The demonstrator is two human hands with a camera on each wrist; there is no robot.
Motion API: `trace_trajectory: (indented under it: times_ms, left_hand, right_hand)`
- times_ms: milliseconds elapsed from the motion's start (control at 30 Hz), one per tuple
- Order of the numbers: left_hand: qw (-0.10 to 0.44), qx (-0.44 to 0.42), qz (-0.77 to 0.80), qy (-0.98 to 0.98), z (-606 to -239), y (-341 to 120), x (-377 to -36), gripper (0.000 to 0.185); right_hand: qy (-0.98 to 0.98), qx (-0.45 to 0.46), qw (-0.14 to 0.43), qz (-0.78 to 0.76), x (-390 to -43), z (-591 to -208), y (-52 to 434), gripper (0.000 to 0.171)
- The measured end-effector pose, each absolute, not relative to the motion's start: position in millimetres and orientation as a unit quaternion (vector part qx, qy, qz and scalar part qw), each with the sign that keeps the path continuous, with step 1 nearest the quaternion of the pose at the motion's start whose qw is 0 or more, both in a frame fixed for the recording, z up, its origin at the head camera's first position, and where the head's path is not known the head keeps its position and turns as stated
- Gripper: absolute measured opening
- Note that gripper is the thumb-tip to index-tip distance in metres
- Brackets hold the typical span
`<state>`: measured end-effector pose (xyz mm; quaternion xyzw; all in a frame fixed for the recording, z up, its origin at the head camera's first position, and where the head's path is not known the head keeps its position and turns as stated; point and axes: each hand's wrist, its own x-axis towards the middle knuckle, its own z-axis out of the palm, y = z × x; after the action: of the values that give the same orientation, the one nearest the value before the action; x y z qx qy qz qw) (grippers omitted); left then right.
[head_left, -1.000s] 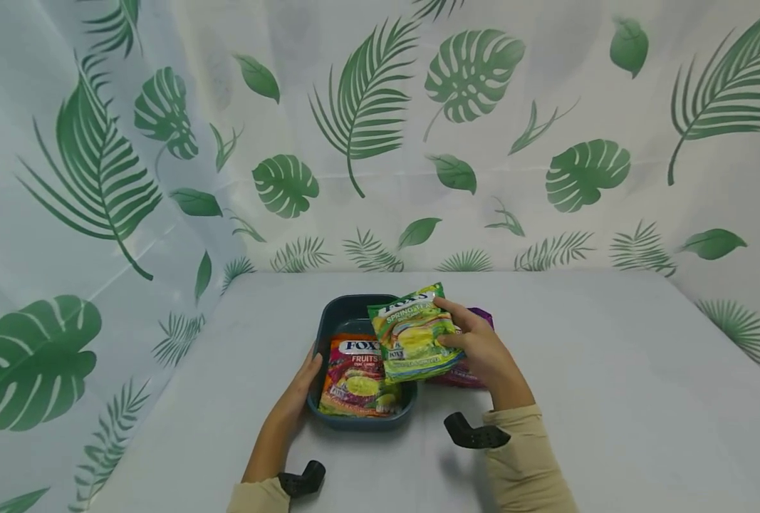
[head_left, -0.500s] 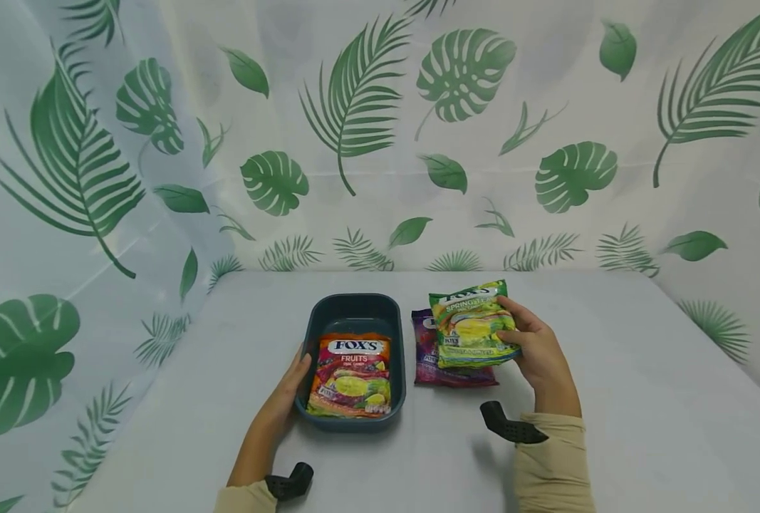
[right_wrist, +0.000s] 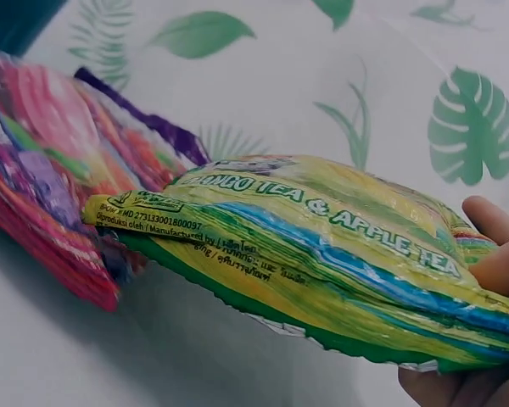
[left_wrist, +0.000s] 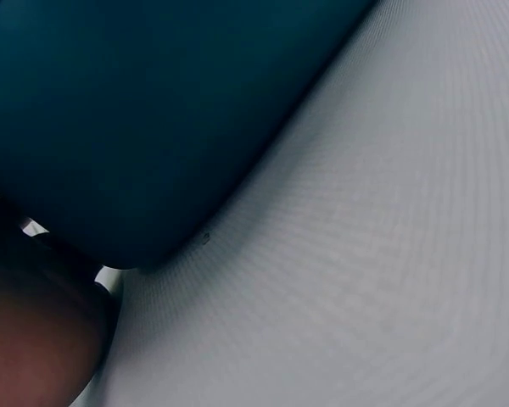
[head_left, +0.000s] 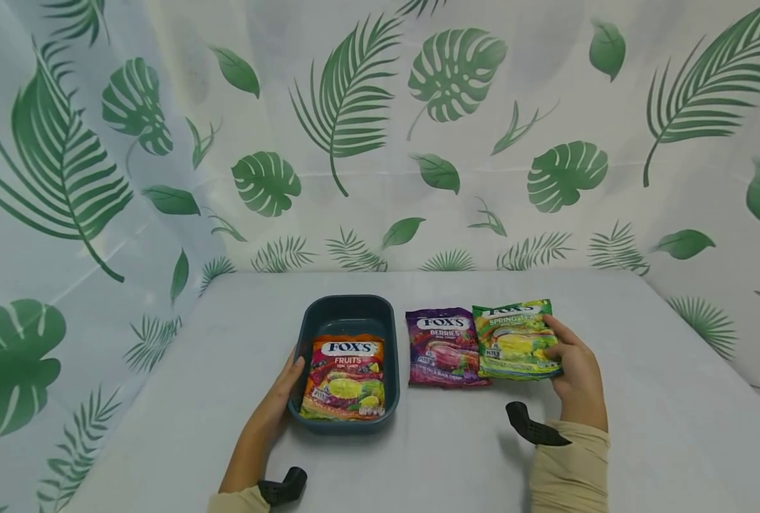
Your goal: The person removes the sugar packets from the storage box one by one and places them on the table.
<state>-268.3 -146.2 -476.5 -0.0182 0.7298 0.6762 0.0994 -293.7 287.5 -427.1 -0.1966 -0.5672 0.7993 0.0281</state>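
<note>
Head view: nearest, we record two beige sleeves (head_left: 572,470) above the worktop (head_left: 444,456). Our left hand (head_left: 279,392) lies flat along the left wall of the blue tub (head_left: 344,428), fingers extended. Our right hand (head_left: 578,370) pinches the right edge of the green candy bag (head_left: 514,345) between thumb and fingers. We find an orange bag (head_left: 344,388) inside the tub. Right of the tub, a purple bag (head_left: 442,349) is overlapped by the green one. Leaf-printed cloth (head_left: 367,214) stands behind.

The candy bags (head_left: 514,345) look glossy, crinkled plastic, the tub (head_left: 349,311) smooth plastic, the tabletop (head_left: 456,449) matt cloth.
</note>
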Motion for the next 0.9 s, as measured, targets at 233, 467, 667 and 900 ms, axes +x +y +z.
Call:
trace_trajectory:
  times_ms: [233, 467, 667, 900]
  left_hand:
    - [0.097, -0.016, 0.676, 0.73, -477, -147, -265, 0.066]
    - [0.096, -0.009, 0.684, 0.723, -479, -144, -266, 0.065]
    - [0.093, -0.005, 0.684, 0.723, -479, -144, -268, 0.065]
    - [0.093, -0.014, 0.682, 0.725, -479, -146, -268, 0.067]
  right_hand:
    - [-0.517, -0.228, 0.01, 0.825, -286, -428, 298, 0.069]
    - [-0.486, -0.22, -0.006, 0.846, -289, -443, 319, 0.069]
    - [-0.504, -0.25, -0.018, 0.826, -290, -452, 329, 0.07]
    - [-0.568, -0.269, 0.008, 0.778, -299, -460, 326, 0.07]
